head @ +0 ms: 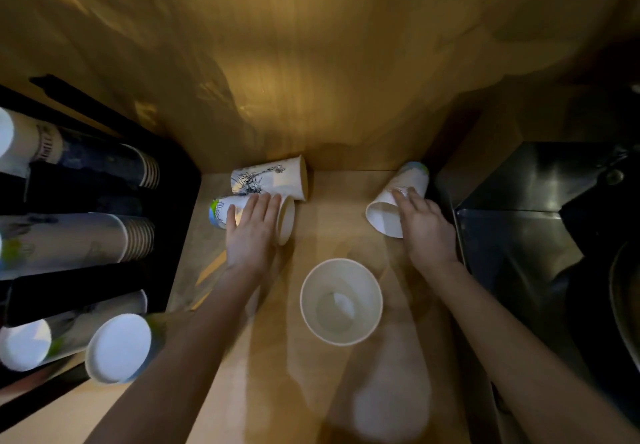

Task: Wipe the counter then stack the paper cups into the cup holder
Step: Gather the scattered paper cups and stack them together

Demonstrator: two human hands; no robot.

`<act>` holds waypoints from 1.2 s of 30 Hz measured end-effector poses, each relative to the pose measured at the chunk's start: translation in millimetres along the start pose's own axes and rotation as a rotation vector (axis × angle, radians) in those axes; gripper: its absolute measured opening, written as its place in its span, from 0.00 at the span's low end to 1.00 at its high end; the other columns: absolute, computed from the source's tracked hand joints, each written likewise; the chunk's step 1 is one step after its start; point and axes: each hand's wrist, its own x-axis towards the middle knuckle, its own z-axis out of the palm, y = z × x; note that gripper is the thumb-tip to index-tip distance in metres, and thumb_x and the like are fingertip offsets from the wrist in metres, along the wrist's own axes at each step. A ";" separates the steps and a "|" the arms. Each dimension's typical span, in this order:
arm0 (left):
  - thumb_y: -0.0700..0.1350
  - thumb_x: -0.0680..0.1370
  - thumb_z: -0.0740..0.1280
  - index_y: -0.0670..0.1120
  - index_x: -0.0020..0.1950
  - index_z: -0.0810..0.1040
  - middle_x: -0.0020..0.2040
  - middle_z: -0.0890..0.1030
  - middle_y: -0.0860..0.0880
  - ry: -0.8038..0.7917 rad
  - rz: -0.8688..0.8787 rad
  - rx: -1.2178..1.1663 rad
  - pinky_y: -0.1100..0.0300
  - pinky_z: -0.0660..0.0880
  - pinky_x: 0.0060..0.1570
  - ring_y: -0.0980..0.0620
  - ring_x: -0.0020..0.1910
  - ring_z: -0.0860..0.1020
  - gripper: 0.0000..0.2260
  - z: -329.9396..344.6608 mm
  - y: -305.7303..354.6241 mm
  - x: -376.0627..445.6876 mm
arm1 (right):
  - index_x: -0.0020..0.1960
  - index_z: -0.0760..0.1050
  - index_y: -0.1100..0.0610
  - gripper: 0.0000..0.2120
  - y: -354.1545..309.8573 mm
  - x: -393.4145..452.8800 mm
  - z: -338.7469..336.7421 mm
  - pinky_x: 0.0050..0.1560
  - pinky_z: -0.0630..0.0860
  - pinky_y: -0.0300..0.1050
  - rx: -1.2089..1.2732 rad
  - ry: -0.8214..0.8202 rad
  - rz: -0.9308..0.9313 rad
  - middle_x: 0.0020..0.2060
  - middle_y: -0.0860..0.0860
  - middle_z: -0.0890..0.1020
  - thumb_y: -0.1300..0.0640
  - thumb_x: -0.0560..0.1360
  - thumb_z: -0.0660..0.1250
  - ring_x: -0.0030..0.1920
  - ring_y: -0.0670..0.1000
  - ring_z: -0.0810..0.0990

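Your left hand (251, 232) lies flat, fingers stretched out, on top of a white paper cup with a blue and green picture (221, 213). That cup lies on its side on the light wooden counter (311, 391), its open mouth facing right. The hand presses on it but is not curled around it. Just behind it, touching it, lies a second white paper cup with a black line drawing (268, 178), close to the wooden back wall (311, 62).

Your right hand (424, 227) rests on a third white paper cup lying on its side (391, 211) near the dark metal machine (536, 218). You can't tell if the fingers grip it.

Between your arms stands a plain white paper cup (341, 301), upright and open at the top.

On the left, the black cup holder (69, 291) has rows of stacked cups (79, 239) lying sideways in it.
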 end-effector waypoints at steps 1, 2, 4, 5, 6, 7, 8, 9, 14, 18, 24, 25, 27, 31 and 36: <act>0.41 0.75 0.62 0.48 0.75 0.48 0.77 0.54 0.48 0.002 0.006 0.009 0.45 0.47 0.73 0.49 0.76 0.50 0.32 -1.4 -0.3 0.5 | 0.71 0.63 0.56 0.23 0.5 0.7 -1.1 0.55 0.75 0.52 0.024 0.034 0.001 0.69 0.58 0.70 0.66 0.77 0.58 0.64 0.60 0.72; 0.41 0.74 0.62 0.47 0.74 0.50 0.76 0.56 0.47 0.009 0.012 0.008 0.46 0.48 0.73 0.48 0.76 0.51 0.32 -2.1 -0.8 0.7 | 0.69 0.65 0.58 0.21 0.6 1.2 -2.9 0.54 0.76 0.52 0.048 0.071 0.006 0.66 0.59 0.74 0.65 0.77 0.58 0.61 0.61 0.74; 0.41 0.71 0.66 0.46 0.73 0.55 0.73 0.61 0.45 0.037 0.045 -0.013 0.47 0.54 0.71 0.46 0.74 0.56 0.33 -2.1 -2.4 -0.3 | 0.66 0.69 0.59 0.17 -0.7 0.9 -9.6 0.50 0.77 0.54 0.072 0.137 0.032 0.57 0.60 0.80 0.64 0.78 0.58 0.55 0.61 0.77; 0.41 0.68 0.68 0.46 0.72 0.58 0.72 0.64 0.44 0.054 0.066 -0.033 0.48 0.57 0.69 0.45 0.73 0.59 0.34 -2.2 -2.7 -2.6 | 0.64 0.70 0.59 0.15 -2.4 0.7 -14.4 0.47 0.78 0.56 0.073 0.177 0.046 0.53 0.60 0.81 0.63 0.78 0.58 0.53 0.61 0.79; 0.42 0.67 0.69 0.45 0.71 0.60 0.70 0.66 0.44 0.073 0.081 -0.065 0.48 0.60 0.67 0.44 0.72 0.62 0.35 -2.8 -2.4 -5.7 | 0.62 0.72 0.59 0.13 -4.4 0.5 -19.5 0.45 0.79 0.57 0.077 0.218 0.058 0.50 0.60 0.82 0.62 0.78 0.58 0.50 0.61 0.80; 0.43 0.65 0.71 0.44 0.70 0.62 0.69 0.68 0.43 0.103 0.086 -0.110 0.47 0.63 0.65 0.42 0.69 0.65 0.35 -3.7 -1.5 -9.4 | 0.60 0.72 0.59 0.12 -7.2 0.2 -25.1 0.44 0.80 0.58 0.091 0.256 0.076 0.48 0.61 0.83 0.61 0.78 0.59 0.49 0.61 0.81; 0.44 0.64 0.73 0.43 0.69 0.65 0.67 0.71 0.41 0.147 0.083 -0.161 0.46 0.66 0.61 0.40 0.66 0.69 0.35 -4.9 -0.7 -13.1 | 0.60 0.72 0.59 0.12 -10.8 -0.5 -30.7 0.44 0.80 0.60 0.124 0.295 0.094 0.47 0.61 0.83 0.61 0.78 0.59 0.48 0.62 0.82; 0.47 0.64 0.74 0.42 0.67 0.66 0.64 0.73 0.41 0.199 0.073 -0.215 0.46 0.69 0.57 0.39 0.62 0.72 0.35 -7.6 0.8 -16.6 | 0.60 0.72 0.58 0.12 -15.1 -1.4 -36.4 0.45 0.80 0.61 0.181 0.329 0.111 0.48 0.61 0.84 0.60 0.78 0.59 0.47 0.63 0.82; 0.56 0.59 0.76 0.43 0.64 0.67 0.60 0.78 0.43 0.333 -0.178 -0.775 0.53 0.73 0.51 0.43 0.57 0.77 0.38 -31.1 13.1 -33.0 | 0.58 0.74 0.57 0.12 -42.2 0.3 -79.4 0.44 0.79 0.35 0.760 0.425 0.218 0.48 0.55 0.83 0.61 0.75 0.64 0.42 0.43 0.81; 0.47 0.60 0.79 0.45 0.63 0.67 0.60 0.77 0.46 0.289 -0.305 -0.970 0.60 0.71 0.49 0.51 0.56 0.76 0.35 -29.4 16.7 -39.9 | 0.51 0.77 0.55 0.08 -63.8 5.3 -117.5 0.26 0.73 0.27 1.079 0.446 0.230 0.33 0.43 0.80 0.63 0.73 0.66 0.28 0.33 0.78; 0.49 0.61 0.79 0.47 0.63 0.67 0.60 0.77 0.50 0.215 -0.311 -1.036 0.62 0.70 0.49 0.56 0.56 0.74 0.35 -21.8 17.9 -41.7 | 0.50 0.79 0.59 0.08 -94.5 3.4 -127.4 0.20 0.70 0.33 1.120 0.312 0.056 0.32 0.51 0.82 0.64 0.72 0.66 0.23 0.43 0.77; 0.50 0.60 0.79 0.47 0.63 0.68 0.59 0.77 0.50 0.213 -0.308 -1.033 0.62 0.69 0.49 0.55 0.56 0.74 0.35 -21.7 18.1 -41.6 | 0.50 0.79 0.59 0.08 -98.5 4.4 -124.8 0.22 0.71 0.33 1.083 0.302 0.028 0.32 0.52 0.82 0.65 0.72 0.66 0.25 0.45 0.78; 0.50 0.59 0.79 0.47 0.62 0.68 0.58 0.78 0.50 0.215 -0.307 -1.023 0.64 0.68 0.48 0.56 0.55 0.74 0.35 -20.8 18.0 -41.0 | 0.50 0.79 0.58 0.08 -105.7 6.2 -117.5 0.31 0.77 0.36 0.962 0.285 -0.054 0.34 0.54 0.83 0.64 0.71 0.66 0.31 0.48 0.81; 0.51 0.59 0.79 0.48 0.63 0.68 0.59 0.78 0.50 0.233 -0.287 -1.005 0.63 0.70 0.49 0.53 0.57 0.76 0.36 -18.5 17.0 -40.9 | 0.52 0.78 0.52 0.10 -117.7 9.5 -100.1 0.43 0.78 0.48 0.662 0.130 -0.213 0.40 0.52 0.85 0.60 0.72 0.65 0.40 0.52 0.81; 0.51 0.59 0.79 0.49 0.66 0.67 0.61 0.77 0.51 0.233 -0.266 -1.003 0.62 0.70 0.52 0.55 0.58 0.74 0.39 -17.2 14.3 -40.5 | 0.58 0.73 0.49 0.12 -125.1 14.5 -72.2 0.51 0.76 0.53 0.369 -0.034 -0.323 0.53 0.50 0.83 0.57 0.76 0.61 0.52 0.55 0.80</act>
